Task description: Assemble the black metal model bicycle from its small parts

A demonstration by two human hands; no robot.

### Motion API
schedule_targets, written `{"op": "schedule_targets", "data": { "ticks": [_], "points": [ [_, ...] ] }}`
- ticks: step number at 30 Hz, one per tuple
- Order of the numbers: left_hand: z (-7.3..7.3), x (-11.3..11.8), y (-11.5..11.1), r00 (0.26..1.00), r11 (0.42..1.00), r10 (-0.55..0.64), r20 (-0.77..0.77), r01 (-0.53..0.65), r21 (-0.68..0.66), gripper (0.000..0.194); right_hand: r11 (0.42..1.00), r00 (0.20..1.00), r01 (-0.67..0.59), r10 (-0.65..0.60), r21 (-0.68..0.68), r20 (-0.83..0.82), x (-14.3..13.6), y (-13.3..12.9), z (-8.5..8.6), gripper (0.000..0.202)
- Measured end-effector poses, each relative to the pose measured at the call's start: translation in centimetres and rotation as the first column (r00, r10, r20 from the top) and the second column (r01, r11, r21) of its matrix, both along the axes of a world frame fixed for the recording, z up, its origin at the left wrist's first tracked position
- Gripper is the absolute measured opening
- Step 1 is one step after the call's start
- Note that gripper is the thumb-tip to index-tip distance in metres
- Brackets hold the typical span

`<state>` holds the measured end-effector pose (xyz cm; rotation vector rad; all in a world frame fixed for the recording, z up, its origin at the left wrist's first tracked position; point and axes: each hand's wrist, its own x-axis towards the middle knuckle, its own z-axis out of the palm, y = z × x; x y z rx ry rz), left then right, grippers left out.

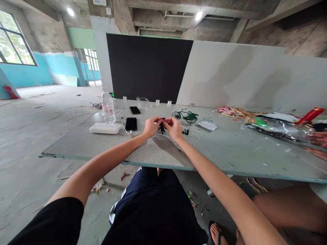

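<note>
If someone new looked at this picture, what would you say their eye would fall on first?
Probably the large black panel, standing upright at the back of the grey table. Next, the left hand and right hand, meeting mid-picture with their fingertips on a small dark piece. Just beyond the right hand, the green model bicycle also catches the eye.

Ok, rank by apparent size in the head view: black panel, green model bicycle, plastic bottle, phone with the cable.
Black panel
Green model bicycle and plastic bottle: too alike to rank
Cabled phone
</note>
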<state>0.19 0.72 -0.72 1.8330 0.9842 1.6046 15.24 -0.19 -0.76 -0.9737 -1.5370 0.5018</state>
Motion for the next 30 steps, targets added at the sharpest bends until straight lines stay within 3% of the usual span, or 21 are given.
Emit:
{"op": "schedule_targets", "data": {
  "ticks": [5,15,30],
  "points": [
    [-0.4,0.1,0.9,0.997,0.997,-0.024,0.067,0.029,-0.073,0.006,1.0,1.0,-0.013,0.013,-0.007,0.008,-0.1,-0.2,0.3,0.042],
    [-0.9,0.4,1.3,0.997,0.997,-0.016,0.069,0.022,-0.077,0.009,0.993,0.992,0.1,-0.105,0.066,0.071,-0.3,-0.5,0.5,0.028],
    [-1.1,0.6,1.3,0.997,0.997,-0.028,0.077,0.033,-0.075,0.011,0.99,0.986,0.109,-0.119,0.088,0.117,-0.3,-0.4,0.7,0.022]
  ]
}}
